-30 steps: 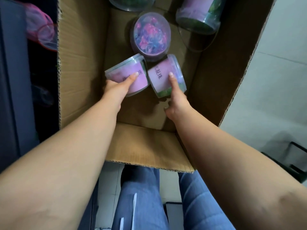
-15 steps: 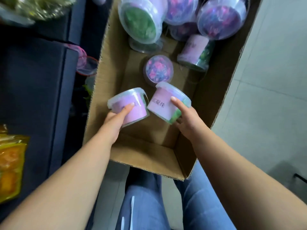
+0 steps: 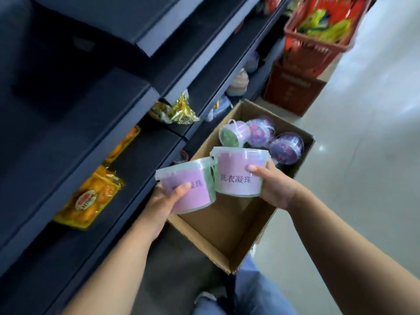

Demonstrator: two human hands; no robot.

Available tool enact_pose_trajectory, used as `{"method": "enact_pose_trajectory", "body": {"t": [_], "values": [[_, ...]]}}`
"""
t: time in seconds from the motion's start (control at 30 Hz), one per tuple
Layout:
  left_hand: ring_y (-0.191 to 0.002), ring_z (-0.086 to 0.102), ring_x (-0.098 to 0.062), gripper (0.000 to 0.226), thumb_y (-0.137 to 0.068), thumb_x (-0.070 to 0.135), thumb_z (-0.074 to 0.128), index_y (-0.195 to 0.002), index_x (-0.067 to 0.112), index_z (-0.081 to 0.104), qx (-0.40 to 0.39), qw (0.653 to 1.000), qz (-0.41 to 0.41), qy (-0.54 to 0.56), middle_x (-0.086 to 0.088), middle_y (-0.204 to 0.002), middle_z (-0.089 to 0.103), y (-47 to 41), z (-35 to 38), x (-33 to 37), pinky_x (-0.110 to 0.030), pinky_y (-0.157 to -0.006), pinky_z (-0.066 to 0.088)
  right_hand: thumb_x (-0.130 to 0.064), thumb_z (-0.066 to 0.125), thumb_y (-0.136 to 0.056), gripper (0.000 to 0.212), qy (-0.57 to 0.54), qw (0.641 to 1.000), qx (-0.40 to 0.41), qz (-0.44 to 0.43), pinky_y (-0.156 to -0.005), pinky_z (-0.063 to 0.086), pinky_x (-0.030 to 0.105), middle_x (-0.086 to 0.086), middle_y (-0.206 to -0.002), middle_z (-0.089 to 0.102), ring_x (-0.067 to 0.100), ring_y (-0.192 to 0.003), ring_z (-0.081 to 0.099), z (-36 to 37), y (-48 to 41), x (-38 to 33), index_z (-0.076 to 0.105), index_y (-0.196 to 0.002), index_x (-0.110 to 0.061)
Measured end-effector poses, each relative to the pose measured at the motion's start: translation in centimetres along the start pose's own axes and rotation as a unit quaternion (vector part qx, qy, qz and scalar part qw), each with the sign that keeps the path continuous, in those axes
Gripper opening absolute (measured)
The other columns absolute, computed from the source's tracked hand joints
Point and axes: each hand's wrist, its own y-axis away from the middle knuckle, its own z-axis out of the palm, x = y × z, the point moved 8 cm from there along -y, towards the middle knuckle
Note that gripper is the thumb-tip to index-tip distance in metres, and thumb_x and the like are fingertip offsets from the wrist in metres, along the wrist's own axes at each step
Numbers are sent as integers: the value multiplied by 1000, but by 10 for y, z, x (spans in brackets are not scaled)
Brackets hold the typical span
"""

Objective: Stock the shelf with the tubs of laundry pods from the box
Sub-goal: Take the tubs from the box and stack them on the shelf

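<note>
My left hand [image 3: 164,202] grips a clear tub of laundry pods with a pink label [image 3: 193,189], held upright above the near left corner of the cardboard box [image 3: 229,230]. My right hand [image 3: 273,186] grips a second pink-labelled tub [image 3: 236,169] beside it, and the two tubs touch. Three more tubs [image 3: 256,133] lie on their sides at the far end of the box. The dark blue shelf [image 3: 95,137] rises to the left of the box in several tiers.
A yellow snack packet [image 3: 91,196] and a gold foil packet [image 3: 183,110] lie on the shelf tiers. Pastel items [image 3: 238,84] sit on a lower tier further along. A red basket [image 3: 316,39] of goods stands on a red box [image 3: 293,89] beyond. Pale floor [image 3: 363,178] lies right.
Both hands have lifted their tubs up out of the box to above its near left corner. My view has swung up and left, bringing the shelf tiers into sight.
</note>
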Motion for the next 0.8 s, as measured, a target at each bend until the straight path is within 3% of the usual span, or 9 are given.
{"method": "enact_pose_trajectory", "body": {"t": [0.1,0.17,0.23,0.3,0.33,0.43,0.5,0.57,0.8], "values": [[-88,66,-5,69,-39,56,79,-100,27,62,-4,998,67,-15,11,-90,72,36,-3,24,-24,-77,52,-39,93,-35,127,10,998,-13,-53,-87,53,41,27,-135,46,35,-116,55,25,27,-16,27,-138,-6],[-86,66,-6,55,-44,50,77,-93,25,67,8,994,109,-9,10,-88,73,73,-16,37,-31,-82,51,-38,93,-35,126,27,995,-39,-86,-80,55,39,27,-132,49,34,-111,59,54,57,-24,28,-139,-6],[-83,66,-6,45,-49,45,69,-88,24,70,24,991,135,14,10,-85,73,115,-33,46,-36,-86,48,-37,93,-34,126,35,990,-85,-108,-64,57,32,24,-115,61,27,-91,68,90,88,-30,30,-138,-4],[-83,67,-5,52,-48,47,66,-92,19,66,51,986,156,31,9,-86,73,160,-54,53,-35,-85,49,-36,94,-32,127,37,982,-137,-127,-51,54,27,18,-93,67,21,-70,70,130,116,-34,29,-136,1],[-83,68,-5,55,-48,48,65,-94,18,65,66,983,168,33,9,-86,73,185,-63,58,-33,-84,51,-37,94,-32,128,48,977,-149,-144,-53,55,28,18,-94,67,20,-71,70,150,129,-36,28,-135,1],[-76,68,-3,62,-40,51,70,-92,18,62,100,973,208,29,11,-79,74,250,-98,81,-23,-73,54,-44,93,-29,134,91,966,-158,-184,-71,56,35,24,-125,53,25,-95,66,207,157,-47,26,-137,-3],[-78,69,-5,84,-25,60,81,-96,19,61,124,967,222,34,9,-81,74,287,-122,97,-23,-70,53,-46,93,-28,135,107,954,-194,-199,-72,56,34,26,-131,48,25,-98,65,251,177,-57,26,-138,-4],[-76,69,-4,97,-14,67,81,-96,19,61,144,958,244,51,10,-80,74,320,-143,114,-19,-63,53,-47,92,-28,134,122,942,-230,-211,-71,56,32,23,-128,51,23,-98,65,292,196,-66,28,-138,-4],[-69,69,0,98,-7,64,82,-91,18,60,189,920,329,103,11,-74,74,383,-195,162,-13,-54,51,-48,91,-29,106,158,905,-328,-219,-72,57,32,5,-105,69,19,-96,68,390,224,-96,49,-121,-16]]}}
